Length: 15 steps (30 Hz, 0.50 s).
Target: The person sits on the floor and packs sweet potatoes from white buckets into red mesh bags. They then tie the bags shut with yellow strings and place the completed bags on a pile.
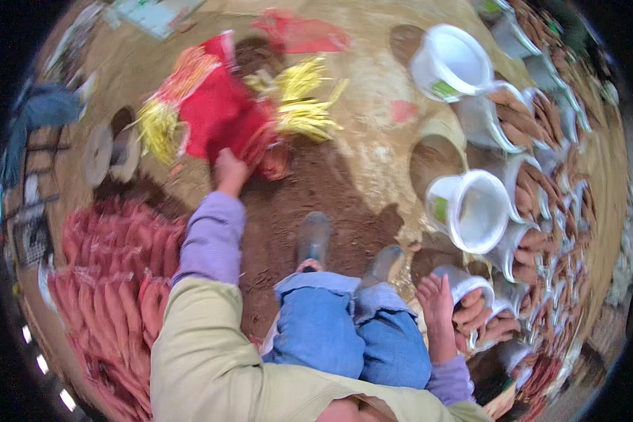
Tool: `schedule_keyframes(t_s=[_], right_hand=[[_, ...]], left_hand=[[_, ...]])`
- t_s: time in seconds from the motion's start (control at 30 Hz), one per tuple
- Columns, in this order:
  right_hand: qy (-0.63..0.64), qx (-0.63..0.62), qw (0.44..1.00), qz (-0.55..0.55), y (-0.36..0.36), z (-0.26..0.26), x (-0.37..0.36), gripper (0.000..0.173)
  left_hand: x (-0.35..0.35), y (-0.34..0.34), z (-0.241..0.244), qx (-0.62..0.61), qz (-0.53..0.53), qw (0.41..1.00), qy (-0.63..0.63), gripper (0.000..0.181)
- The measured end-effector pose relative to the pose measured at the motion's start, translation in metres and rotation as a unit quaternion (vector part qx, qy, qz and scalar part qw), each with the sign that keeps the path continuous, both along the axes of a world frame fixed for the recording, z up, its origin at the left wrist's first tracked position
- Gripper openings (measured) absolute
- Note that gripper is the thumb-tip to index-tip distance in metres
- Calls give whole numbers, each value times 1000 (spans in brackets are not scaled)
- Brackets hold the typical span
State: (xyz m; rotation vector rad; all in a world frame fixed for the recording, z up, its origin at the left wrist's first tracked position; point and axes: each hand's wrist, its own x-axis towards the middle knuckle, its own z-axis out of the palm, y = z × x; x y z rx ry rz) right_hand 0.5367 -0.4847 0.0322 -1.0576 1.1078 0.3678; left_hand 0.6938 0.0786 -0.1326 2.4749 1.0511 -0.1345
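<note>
My left hand (230, 171) grips the near edge of a bright red mesh bag (216, 118) at the upper left, above the dirt floor. Bundles of yellow ties (303, 100) lie at the bag's right, with another yellow bundle (161, 129) at its left. At the lower right my right hand (435, 295) has its fingers apart and holds nothing. Close beside it stands a white bucket of sweet potatoes (469, 295). Two white buckets without visible contents, one upper (453, 63) and one lower (469, 211), stand on the right. The picture is somewhat blurred.
Red mesh bags filled with sweet potatoes (111, 295) stand packed at the left. Rows of filled buckets (533, 190) line the right side. A red plastic sheet (300, 31) lies at the top. White spools (111, 155) and a dark metal rack (42, 153) are at the left.
</note>
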Motion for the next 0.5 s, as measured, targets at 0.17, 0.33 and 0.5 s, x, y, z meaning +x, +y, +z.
schedule_keyframes(t_s=[0.17, 0.33, 0.5], right_hand=[[-81, -62, 984, -147, -9, -14, 77, 55], [-141, 28, 977, -157, -60, -46, 90, 37], [-230, -145, 962, -7, 12, 4, 127, 43]], left_hand=[[-6, 25, -8, 51, -36, 995, 72, 17], [2, 39, 17, 80, -32, 994, -63, 20], [10, 51, 84, 21, -34, 957, -289, 19]])
